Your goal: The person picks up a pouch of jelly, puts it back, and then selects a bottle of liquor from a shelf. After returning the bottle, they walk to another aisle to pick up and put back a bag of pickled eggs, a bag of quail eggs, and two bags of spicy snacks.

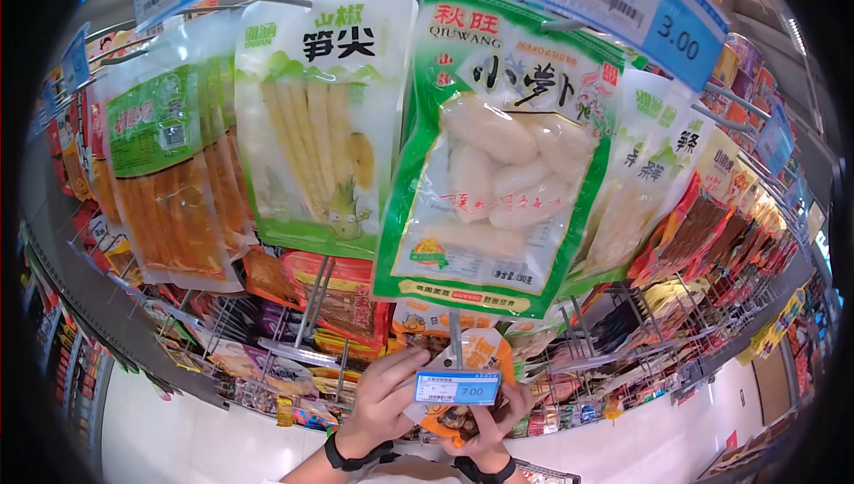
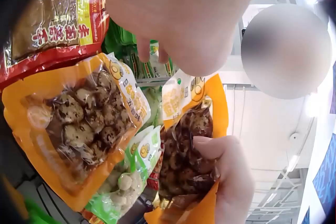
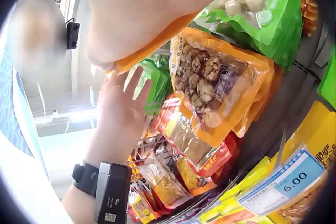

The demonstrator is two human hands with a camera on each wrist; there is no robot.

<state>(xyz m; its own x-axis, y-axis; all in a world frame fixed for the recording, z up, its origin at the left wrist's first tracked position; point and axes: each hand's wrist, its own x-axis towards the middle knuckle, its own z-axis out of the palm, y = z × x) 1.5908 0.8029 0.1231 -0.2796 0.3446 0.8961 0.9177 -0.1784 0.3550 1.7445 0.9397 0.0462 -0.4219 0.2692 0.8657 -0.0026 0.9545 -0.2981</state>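
Low in the head view, my left hand (image 1: 384, 395) and right hand (image 1: 500, 417) flank an orange-edged packet of speckled brown eggs (image 1: 456, 420). A blue price tag (image 1: 455, 389) partly covers the packet and my fingers. My right hand grips the packet, its thumb pressed on the front in the left wrist view, over the dark eggs (image 2: 181, 158). My left hand is beside the packet's other side; in the right wrist view its fingers (image 3: 143, 94) are extended and spread near the orange edge (image 3: 157, 43). The right fingers behind the packet are hidden.
Large hanging bags, a green radish pack (image 1: 503, 164) and a bamboo-shoot pack (image 1: 325, 119), hang above my hands. More orange egg packets (image 3: 210, 82) and a green-edged bag (image 3: 252, 8) hang close by. Metal hooks (image 1: 313, 297) and another price tag (image 3: 283, 182) jut out.
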